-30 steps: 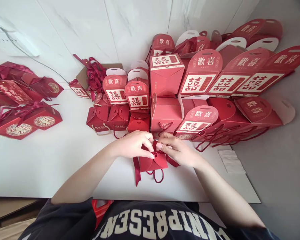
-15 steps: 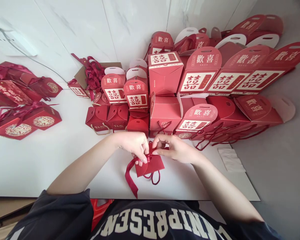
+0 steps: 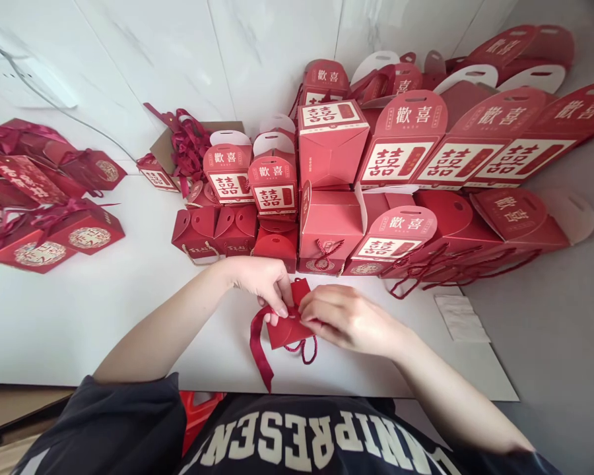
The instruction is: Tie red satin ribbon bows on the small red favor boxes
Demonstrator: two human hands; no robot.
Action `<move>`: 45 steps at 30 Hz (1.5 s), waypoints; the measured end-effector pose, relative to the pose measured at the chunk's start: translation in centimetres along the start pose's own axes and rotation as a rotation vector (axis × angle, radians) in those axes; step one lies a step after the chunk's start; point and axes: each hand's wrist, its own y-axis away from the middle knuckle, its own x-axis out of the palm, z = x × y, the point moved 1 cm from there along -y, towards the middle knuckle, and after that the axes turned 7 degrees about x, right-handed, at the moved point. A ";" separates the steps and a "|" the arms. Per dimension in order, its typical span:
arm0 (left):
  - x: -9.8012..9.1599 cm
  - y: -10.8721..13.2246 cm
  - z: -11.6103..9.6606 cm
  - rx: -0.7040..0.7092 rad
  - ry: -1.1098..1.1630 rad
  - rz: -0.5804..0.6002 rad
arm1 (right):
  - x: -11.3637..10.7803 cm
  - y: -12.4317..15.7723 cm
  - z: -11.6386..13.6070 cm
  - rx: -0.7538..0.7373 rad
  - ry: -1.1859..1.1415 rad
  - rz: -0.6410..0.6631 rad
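Note:
A small red gift box (image 3: 281, 334) stands on the table in front of me, with a dark red cord loop (image 3: 308, 353) at its near side. A red ribbon (image 3: 259, 349) crosses its top, and one tail hangs down to the left onto the table. My left hand (image 3: 267, 284) is closed, pinching the ribbon at the middle of the box top. From the right, my right hand (image 3: 344, 316) reaches over the box with its fingers bent together at the ribbon. Its fingertips are partly hidden, and the ribbon's other end is covered by that hand.
Stacked red gift boxes (image 3: 400, 158) fill the back and right against the wall. A carton with a heap of ribbons (image 3: 191, 148) stands behind. Ribbon-tied boxes (image 3: 92, 231) are at the far left. White tissue (image 3: 460, 318) lies on the right of the table (image 3: 143, 297).
My right hand has moved down and closer over the right part of the box, its fingers drawn together. My left hand stays pinching the ribbon, while the view has shifted slightly.

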 end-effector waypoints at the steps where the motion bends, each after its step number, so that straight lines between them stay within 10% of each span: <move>1: -0.1 0.0 0.2 -0.003 0.014 -0.002 | 0.4 0.2 0.2 -0.041 0.044 0.002; 15: 2.3 0.5 0.0 0.022 0.028 -0.285 | 2.1 1.6 0.9 -0.160 0.274 -0.061; 23: 4.3 1.1 -0.2 0.092 -0.355 -0.559 | 1.4 1.5 -0.4 0.146 -0.071 -0.132; 45: 5.8 1.0 -0.7 0.082 -0.591 -0.653 | 2.1 -0.2 -1.6 0.258 -0.259 -0.102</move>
